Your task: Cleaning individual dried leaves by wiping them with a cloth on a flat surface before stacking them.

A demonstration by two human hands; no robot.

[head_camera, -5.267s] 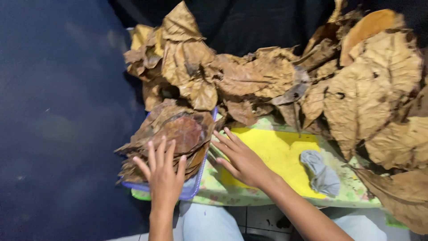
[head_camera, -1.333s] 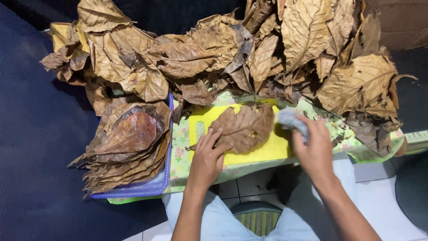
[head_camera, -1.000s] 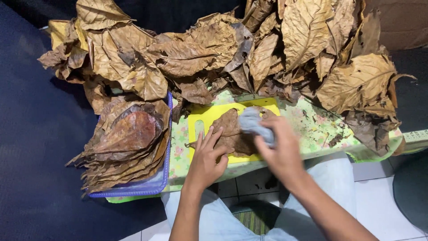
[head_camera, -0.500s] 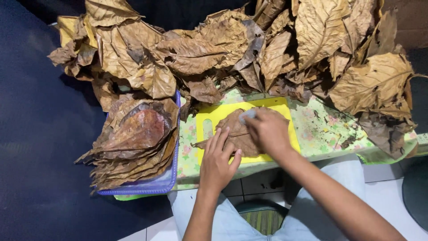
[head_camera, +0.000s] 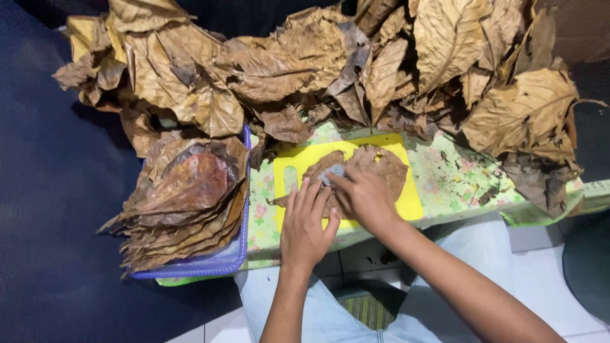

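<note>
Left hand (head_camera: 305, 222) fingers spread flat on the brown leaf (head_camera: 375, 170) — right hand (head_camera: 362, 194) pinches a grey cloth (head_camera: 332, 174).

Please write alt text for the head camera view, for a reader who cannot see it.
Two hands work on a dry brown leaf lying on a yellow board: the left hand presses it flat while the right hand rubs it with a grey cloth. A purple tray of stacked leaves sits left; loose leaves pile behind.

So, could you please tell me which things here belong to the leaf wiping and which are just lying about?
In use: left hand pressing the brown leaf; right hand rubbing it with a grey cloth; yellow board underneath.

Lying about: blue tray of stacked leaves; loose leaf heap; patterned table cover.
</note>
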